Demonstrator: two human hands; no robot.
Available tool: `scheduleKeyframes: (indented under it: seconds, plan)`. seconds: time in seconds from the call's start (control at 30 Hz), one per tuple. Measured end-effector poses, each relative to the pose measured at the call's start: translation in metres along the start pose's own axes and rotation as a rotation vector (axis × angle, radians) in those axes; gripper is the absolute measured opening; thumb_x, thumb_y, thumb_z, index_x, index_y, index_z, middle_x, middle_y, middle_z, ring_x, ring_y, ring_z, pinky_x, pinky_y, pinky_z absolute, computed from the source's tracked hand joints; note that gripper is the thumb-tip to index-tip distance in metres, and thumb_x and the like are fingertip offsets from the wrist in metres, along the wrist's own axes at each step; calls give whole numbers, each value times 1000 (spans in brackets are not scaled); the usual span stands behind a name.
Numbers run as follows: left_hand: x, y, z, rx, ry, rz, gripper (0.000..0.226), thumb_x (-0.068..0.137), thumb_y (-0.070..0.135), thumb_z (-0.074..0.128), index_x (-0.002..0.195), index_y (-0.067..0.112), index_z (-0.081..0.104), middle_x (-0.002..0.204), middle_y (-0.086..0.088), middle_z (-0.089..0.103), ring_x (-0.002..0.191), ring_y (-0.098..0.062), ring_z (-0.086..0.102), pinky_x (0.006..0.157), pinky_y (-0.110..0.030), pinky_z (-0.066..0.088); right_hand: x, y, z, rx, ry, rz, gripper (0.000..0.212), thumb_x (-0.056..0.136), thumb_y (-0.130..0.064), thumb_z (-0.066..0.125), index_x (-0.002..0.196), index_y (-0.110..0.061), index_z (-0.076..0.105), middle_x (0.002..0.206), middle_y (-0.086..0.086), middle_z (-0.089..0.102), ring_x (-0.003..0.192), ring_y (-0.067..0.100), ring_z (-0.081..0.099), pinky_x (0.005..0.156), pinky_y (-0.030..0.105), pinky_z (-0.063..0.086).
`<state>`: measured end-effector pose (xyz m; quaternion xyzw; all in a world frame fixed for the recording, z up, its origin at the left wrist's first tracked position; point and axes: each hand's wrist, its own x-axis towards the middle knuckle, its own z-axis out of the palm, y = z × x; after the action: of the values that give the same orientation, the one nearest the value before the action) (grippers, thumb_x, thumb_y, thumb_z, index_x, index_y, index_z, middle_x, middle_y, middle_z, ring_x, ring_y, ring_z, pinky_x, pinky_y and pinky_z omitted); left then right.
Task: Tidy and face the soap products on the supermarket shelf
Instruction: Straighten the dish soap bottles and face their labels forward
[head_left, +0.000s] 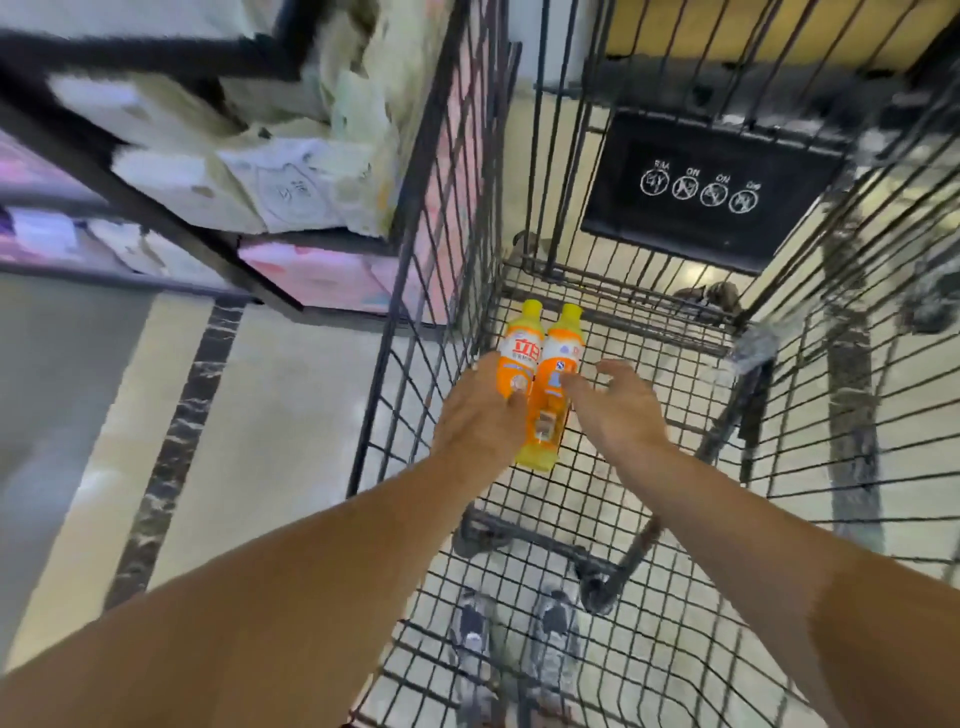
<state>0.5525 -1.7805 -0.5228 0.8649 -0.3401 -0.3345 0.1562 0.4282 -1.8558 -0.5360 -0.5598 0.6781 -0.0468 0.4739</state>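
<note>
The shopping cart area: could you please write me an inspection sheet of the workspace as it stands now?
Surface: black wire cart, mesh floor.
Job's things: two orange bottles with yellow caps, left bottle and right bottle, lying side by side in the cart.
Clutter: nothing seen.
Hands: left hand rests on the left bottle, thumb on it; right hand open, fingers touching the right bottle.
Cables: nothing seen.
Surroundings: shelf with pale packs at left; tiled floor; shoes below.

orange bottles (540, 384) with yellow caps, black wire cart (649, 499), cream floor (270, 415) with dark marbled stripe
</note>
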Motion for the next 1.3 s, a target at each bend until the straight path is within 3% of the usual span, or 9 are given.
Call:
scheduleKeyframes:
  seconds: [0.1,0.2,0.37,0.5,0.7,0.93,1.07,1.2,1.3]
  plan:
    - [-51,14,-52,-256,-30,2,34,106,26,54,139,26,55,108,0,72,84,-3,66,71,-23,55,-66,-31,-47,-10,-53,-143,31,97,-52,61,121,-34,68,129,-4,65,94,10,61,69,25,41]
    - [-113,26,-127,-412,-25,19,21,104,18,58,122,26,67,103,7,70,88,-10,63,80,-23,50,-149,-68,-89,58,-187,-297,16,100,-44,60,92,-35,71,97,-14,72,87,9,70,71,26,53]
    - [-260,37,-253,-622,84,25,13,101,23,65,111,29,72,106,3,76,100,-17,72,88,-34,55,-290,-111,-135,182,-334,-443,12,99,-40,65,100,-31,74,98,-9,74,94,19,71,84,39,56]
    - [-382,7,-297,-654,289,-16,15,98,34,65,110,30,73,104,7,77,96,-11,73,89,-37,56,-378,-118,-133,327,-484,-529,14,102,-35,62,96,-34,75,98,-6,77,84,14,73,66,27,57]
    - [-541,-56,-259,-775,689,-277,17,104,20,62,108,31,73,99,14,77,91,-8,73,82,-34,54,-459,-107,-105,131,-885,-772,13,100,-32,63,96,-39,74,94,-5,77,80,13,74,60,22,52]
    - [-707,-73,-199,-925,1029,-459,19,89,34,61,101,42,75,101,7,79,94,-10,74,83,-26,55,-580,-86,-70,-72,-1290,-999,6,97,-40,67,97,-40,73,96,-5,76,83,15,74,69,29,55]
    - [-797,-80,-169,-930,1254,-552,19,92,28,62,97,39,76,97,6,79,89,-6,73,79,-15,54,-663,-43,-54,-151,-1511,-1088,15,99,-25,68,92,-38,73,91,-2,75,81,20,72,72,33,55]
    - [-896,-86,-131,-975,1431,-651,37,103,7,61,94,38,79,99,4,81,91,-8,75,74,-12,53,-748,18,-54,-214,-1681,-1140,6,89,-41,68,89,-37,73,88,-2,75,82,24,72,74,38,55]
    - [-975,-89,-89,-1049,1628,-751,28,104,5,58,96,23,79,95,2,81,87,-9,76,70,-13,55,-814,76,-59,-252,-1804,-1173,10,89,-40,66,89,-34,74,85,0,73,81,24,70,67,31,54]
